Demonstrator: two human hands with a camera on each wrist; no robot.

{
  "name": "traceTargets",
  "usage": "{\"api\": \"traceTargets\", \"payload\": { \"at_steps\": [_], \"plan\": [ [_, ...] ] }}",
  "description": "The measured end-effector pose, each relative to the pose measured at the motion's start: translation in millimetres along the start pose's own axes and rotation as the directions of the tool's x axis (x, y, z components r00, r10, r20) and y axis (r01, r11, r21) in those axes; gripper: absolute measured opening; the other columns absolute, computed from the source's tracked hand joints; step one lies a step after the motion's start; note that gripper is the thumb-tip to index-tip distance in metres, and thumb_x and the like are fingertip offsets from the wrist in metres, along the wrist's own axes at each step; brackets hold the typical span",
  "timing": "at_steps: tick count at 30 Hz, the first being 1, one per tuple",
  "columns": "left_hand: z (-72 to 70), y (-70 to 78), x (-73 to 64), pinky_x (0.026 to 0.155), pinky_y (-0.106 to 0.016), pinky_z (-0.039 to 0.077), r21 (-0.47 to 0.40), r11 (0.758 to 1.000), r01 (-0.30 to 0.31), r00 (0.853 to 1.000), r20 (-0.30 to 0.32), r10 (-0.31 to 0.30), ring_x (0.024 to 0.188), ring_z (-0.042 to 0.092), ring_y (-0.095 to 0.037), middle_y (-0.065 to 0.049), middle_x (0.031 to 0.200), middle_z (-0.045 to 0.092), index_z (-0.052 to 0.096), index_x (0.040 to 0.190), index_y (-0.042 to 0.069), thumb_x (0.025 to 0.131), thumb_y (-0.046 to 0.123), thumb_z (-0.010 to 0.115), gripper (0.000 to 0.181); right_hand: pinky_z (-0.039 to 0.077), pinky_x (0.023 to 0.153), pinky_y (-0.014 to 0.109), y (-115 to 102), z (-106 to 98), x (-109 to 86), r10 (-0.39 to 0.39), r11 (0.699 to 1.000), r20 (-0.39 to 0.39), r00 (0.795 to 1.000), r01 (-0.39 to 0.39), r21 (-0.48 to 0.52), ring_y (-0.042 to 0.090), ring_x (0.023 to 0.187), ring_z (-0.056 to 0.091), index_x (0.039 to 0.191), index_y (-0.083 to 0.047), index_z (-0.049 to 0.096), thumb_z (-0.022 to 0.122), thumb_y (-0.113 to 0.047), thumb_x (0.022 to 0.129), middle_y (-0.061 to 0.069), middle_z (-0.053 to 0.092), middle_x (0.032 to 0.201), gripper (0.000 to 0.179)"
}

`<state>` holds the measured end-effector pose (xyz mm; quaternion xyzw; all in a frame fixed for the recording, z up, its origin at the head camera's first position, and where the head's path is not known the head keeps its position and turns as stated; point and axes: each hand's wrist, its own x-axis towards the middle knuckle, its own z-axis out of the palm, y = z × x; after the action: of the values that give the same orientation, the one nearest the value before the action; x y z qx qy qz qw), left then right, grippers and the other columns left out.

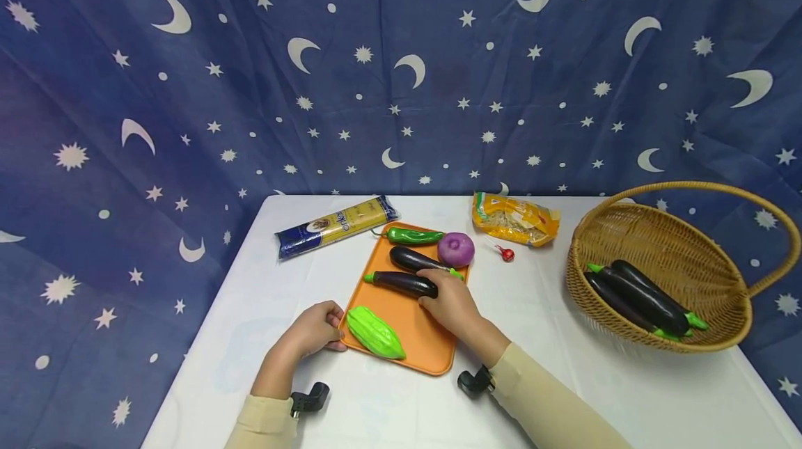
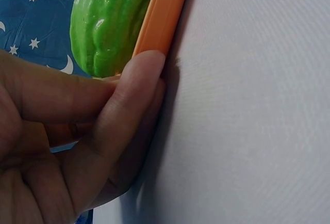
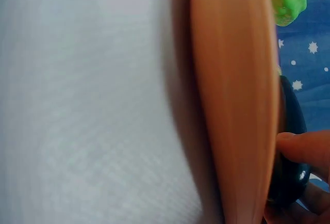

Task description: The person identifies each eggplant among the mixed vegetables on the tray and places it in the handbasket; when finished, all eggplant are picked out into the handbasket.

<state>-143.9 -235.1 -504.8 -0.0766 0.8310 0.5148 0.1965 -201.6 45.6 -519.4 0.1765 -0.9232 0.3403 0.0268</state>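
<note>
An orange tray lies on the white table, and my left hand pinches its near left corner between thumb and fingers. In the left wrist view the tray's edge runs up from my fingertips beside a bright green ridged gourd. My right hand grips the right end of a dark eggplant over the tray's middle. Behind it lies a second eggplant. A green chili pepper and a purple onion sit along the far edge. The right wrist view shows the held eggplant past the tray's side.
A wicker basket with several eggplants stands at the right. Toward the back lie a blue and yellow pasta packet and an orange bag of pasta. A small red wrapped candy lies right of the onion.
</note>
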Motion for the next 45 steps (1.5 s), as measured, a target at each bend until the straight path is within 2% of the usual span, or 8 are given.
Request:
{"api": "traceTargets", "payload": {
  "at_steps": [21,34,45],
  "plan": [
    [1.3,3.9,-4.6,0.061,-0.035,0.063,0.031,1.0,-0.001,1.0,-0.014,0.002,0.065,0.064,-0.021,-0.013,0.09,0.049,0.057,0.106,-0.005,0.081,-0.017,0.066,0.029,0.048,0.106,0.048,-5,-26,-6.1,0.104,0.992,-0.065,0.992,-0.098,0.084,0.029,0.118,0.06,0.127,-0.016,0.068,0.085,-0.014,0.081,0.009,0.063,0.134,0.049],
    [1.2,2.4,-3.9,0.06,-0.033,0.063,0.026,1.0,-0.002,1.0,-0.015,0.002,0.065,0.064,-0.02,-0.013,0.09,0.05,0.057,0.106,-0.005,0.08,-0.016,0.067,0.029,0.05,0.103,0.05,2,-39,-5.4,0.114,0.99,-0.115,0.987,-0.103,0.097,0.029,0.114,0.062,0.125,-0.014,0.069,0.086,-0.013,0.079,0.009,0.068,0.124,0.049],
    [0.8,4.2,-5.9,0.061,-0.035,0.063,0.018,1.0,-0.005,1.0,-0.013,0.006,0.065,0.065,-0.021,-0.013,0.09,0.049,0.057,0.105,-0.006,0.081,-0.017,0.065,0.028,0.05,0.104,0.05,5,-51,-6.8,0.118,0.989,-0.141,0.983,-0.104,0.105,0.03,0.117,0.061,0.128,-0.014,0.069,0.087,-0.013,0.077,0.01,0.066,0.128,0.054]
  ]
}}
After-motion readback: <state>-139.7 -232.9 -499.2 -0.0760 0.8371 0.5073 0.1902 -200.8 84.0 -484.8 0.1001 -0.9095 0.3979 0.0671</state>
